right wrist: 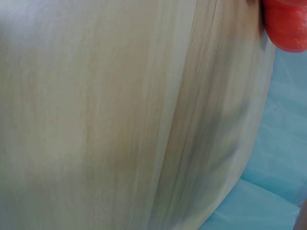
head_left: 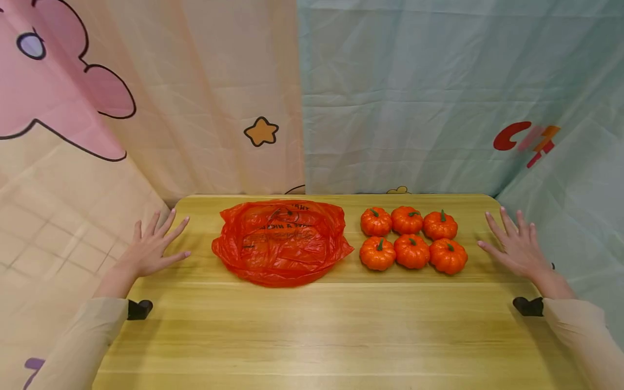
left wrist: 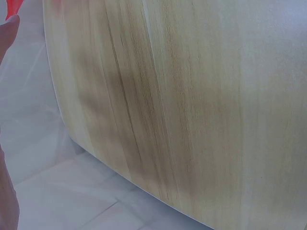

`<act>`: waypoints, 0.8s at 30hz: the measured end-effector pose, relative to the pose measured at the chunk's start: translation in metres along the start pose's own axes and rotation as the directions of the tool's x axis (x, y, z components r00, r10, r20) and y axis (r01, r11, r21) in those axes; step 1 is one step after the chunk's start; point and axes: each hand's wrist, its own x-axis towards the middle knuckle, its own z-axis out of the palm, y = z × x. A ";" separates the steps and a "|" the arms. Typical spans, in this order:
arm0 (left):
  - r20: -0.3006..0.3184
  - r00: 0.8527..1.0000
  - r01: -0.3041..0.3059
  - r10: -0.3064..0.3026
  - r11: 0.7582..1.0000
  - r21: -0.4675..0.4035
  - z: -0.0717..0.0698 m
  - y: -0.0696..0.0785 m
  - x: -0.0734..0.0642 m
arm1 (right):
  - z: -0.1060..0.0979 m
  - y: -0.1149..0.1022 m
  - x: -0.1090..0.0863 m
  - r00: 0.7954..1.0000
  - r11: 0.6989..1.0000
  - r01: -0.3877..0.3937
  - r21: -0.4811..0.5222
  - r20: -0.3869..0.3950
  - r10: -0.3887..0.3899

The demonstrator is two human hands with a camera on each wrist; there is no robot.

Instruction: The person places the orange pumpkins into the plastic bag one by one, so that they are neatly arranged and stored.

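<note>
A red plastic bag (head_left: 283,244) lies spread out on the left half of the wooden table, its mouth gaping toward the head camera and dark print showing inside. To its right, several small orange pumpkins (head_left: 411,251) with green stems sit in two rows. My left hand (head_left: 153,246), fingers spread, hovers by the table's left edge, apart from the bag. On the other side my right hand (head_left: 518,246) is likewise splayed, to the right of the pumpkins and holding nothing. One pumpkin (right wrist: 288,24) shows at the corner of the right wrist view.
The wooden table (head_left: 312,336) has rounded far corners. Behind it hang patterned curtains (head_left: 419,97), which also close in on both sides. Black wrist mounts (head_left: 140,310) show at both sleeves.
</note>
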 end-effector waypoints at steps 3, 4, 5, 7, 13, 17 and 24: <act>0.002 1.000 0.001 -0.001 1.000 -0.005 -0.001 0.000 -0.001 | 0.000 0.000 0.000 1.000 1.000 -0.004 -0.002 -0.001 0.004; 0.000 1.000 0.001 -0.001 1.000 -0.003 -0.001 -0.001 -0.001 | 0.000 0.000 0.000 1.000 1.000 -0.006 -0.002 -0.002 0.006; 0.000 1.000 0.003 -0.003 1.000 -0.006 -0.001 -0.001 -0.001 | 0.000 0.000 0.000 1.000 1.000 -0.008 -0.001 -0.002 0.008; -0.001 1.000 0.006 -0.006 1.000 -0.010 -0.002 -0.001 -0.002 | 0.000 0.000 0.000 1.000 1.000 -0.009 -0.003 -0.001 0.009; -0.020 1.000 0.013 -0.013 1.000 -0.016 -0.001 0.001 -0.004 | 0.000 -0.002 -0.001 1.000 1.000 -0.001 -0.005 -0.004 0.001; -0.082 0.996 0.015 -0.018 0.999 -0.042 0.002 0.005 -0.004 | 0.000 -0.006 -0.001 0.999 1.000 0.021 -0.012 -0.046 -0.022; -0.189 0.982 -0.009 -0.023 0.986 -0.164 0.008 0.016 0.001 | 0.000 -0.017 -0.003 0.986 0.997 0.077 0.004 -0.151 -0.076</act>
